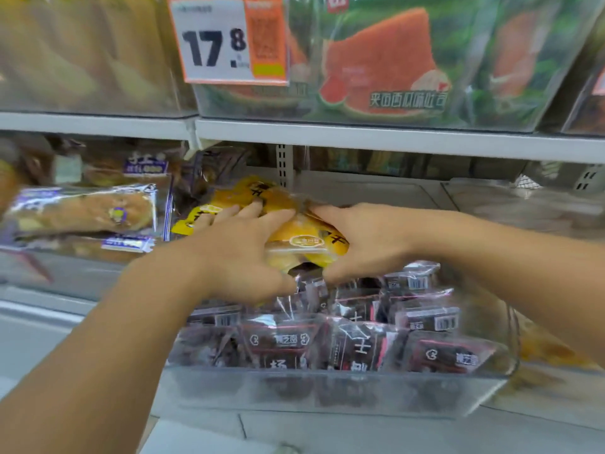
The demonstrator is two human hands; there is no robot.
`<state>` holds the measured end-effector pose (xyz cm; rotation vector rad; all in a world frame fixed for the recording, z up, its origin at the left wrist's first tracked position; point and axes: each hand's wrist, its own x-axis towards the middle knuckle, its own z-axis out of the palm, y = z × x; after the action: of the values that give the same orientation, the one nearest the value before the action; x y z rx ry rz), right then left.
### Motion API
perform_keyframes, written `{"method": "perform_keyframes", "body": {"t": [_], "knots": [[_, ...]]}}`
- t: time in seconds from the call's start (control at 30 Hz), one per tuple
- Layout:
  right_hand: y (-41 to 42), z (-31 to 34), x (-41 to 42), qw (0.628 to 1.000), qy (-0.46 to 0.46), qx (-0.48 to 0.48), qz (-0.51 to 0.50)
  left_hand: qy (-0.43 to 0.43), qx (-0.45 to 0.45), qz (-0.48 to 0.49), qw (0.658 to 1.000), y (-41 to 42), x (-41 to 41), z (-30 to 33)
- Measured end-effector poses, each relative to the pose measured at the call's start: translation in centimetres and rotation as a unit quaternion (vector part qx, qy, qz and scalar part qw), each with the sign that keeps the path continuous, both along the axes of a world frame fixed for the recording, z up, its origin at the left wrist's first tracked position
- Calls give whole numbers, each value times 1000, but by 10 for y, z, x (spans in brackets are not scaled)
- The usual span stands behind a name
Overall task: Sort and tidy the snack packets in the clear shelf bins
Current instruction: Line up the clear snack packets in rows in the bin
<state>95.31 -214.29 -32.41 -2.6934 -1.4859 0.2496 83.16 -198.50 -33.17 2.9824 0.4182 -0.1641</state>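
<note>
Both hands, left hand (244,253) and right hand (363,244), clamp yellow packets (302,239) at frame centre above the clear bin (327,391) of neatly stacked dark packets (357,345), sorting seemingly unfinished.

A clear bin (327,388) at six o'clock holds dark packets (360,342). Above them, at centre, the left hand (235,253) and right hand (363,240) grip a stack of packets (304,240) between them. Bread packets (85,211) lie at nine o'clock; a price tag (229,40) hangs at twelve o'clock.

Yellow snack packets (304,239) sit bunched above dark packets (353,339) filling the clear bin (327,391).
</note>
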Motion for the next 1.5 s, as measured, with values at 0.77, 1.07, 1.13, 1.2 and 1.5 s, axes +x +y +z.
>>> {"method": "perform_keyframes", "body": {"t": [0.77,1.07,1.13,1.2,1.5], "knots": [[-173,44,-38,887,27,460,-25,-6,71,-130,989,-35,12,3],[-214,25,-38,627,361,675,-147,-199,-558,-172,787,-158,35,26],[-226,24,-37,619,381,675,-124,-211,-607,-149,751,-191,44,21],[-239,23,-37,635,372,669,-105,-229,-635,-146,723,-213,53,21],[-317,16,-17,685,250,651,-211,-398,-496,-276,721,-257,72,38]]}}
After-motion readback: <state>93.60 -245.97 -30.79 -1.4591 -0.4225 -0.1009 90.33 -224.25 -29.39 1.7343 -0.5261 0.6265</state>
